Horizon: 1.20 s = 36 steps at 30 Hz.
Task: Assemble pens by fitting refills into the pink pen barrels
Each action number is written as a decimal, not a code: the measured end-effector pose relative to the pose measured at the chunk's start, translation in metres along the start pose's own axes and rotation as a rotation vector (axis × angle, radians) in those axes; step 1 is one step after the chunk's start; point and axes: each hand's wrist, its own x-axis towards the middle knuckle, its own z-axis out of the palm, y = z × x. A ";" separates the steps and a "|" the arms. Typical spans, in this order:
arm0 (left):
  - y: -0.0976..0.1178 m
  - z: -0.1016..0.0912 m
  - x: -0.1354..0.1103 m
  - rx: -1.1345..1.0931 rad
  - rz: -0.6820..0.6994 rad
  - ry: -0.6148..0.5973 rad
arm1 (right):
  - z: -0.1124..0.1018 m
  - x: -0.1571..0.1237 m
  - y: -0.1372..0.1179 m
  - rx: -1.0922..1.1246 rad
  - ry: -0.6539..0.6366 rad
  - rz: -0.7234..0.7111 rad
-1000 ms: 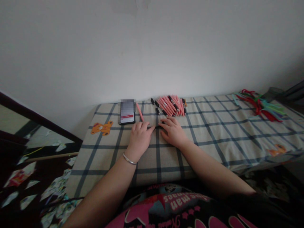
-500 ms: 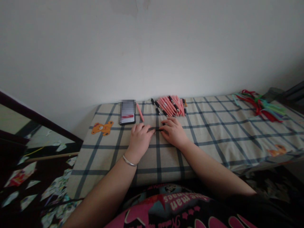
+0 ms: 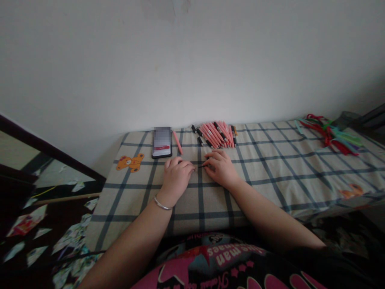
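Note:
My left hand (image 3: 178, 175) rests over the checked cloth with its fingers curled together. Whatever those fingers pinch is hidden or too small to make out. Opposite it, a little to the right, my right hand (image 3: 221, 168) has its thumb and forefinger closed on a thin dark piece (image 3: 201, 166) that points toward the left hand. A small gap lies between the fingertips of both hands. Just beyond the left hand lies a single pink pen (image 3: 177, 142). A pile of pink pens with black parts (image 3: 215, 134) lies beyond the right hand.
A phone (image 3: 161, 149) with a blurred screen lies left of the single pen. Colourful strips (image 3: 333, 136) are heaped at the right of the cloth-covered table (image 3: 135, 204). The wall (image 3: 192, 72) stands right behind. Paper scraps (image 3: 72, 241) litter the floor at left.
The dark piece that spanned the gap between both hands now shows only at the right fingertips. My left hand has shifted slightly left, and its fingers have drawn in.

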 end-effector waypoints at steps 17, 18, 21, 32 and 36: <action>-0.003 0.005 0.001 -0.121 -0.105 0.088 | -0.007 0.002 -0.006 0.015 0.029 -0.019; -0.003 0.005 0.001 -0.124 -0.106 0.094 | -0.006 0.002 -0.006 0.017 0.022 -0.024; -0.003 0.007 0.001 -0.121 -0.114 0.112 | -0.006 0.002 -0.006 0.023 0.004 -0.046; -0.003 0.008 0.001 -0.108 -0.121 0.120 | -0.005 0.002 -0.007 0.024 -0.010 -0.074; -0.003 0.009 0.001 -0.109 -0.112 0.112 | -0.005 0.001 -0.004 0.012 -0.016 -0.086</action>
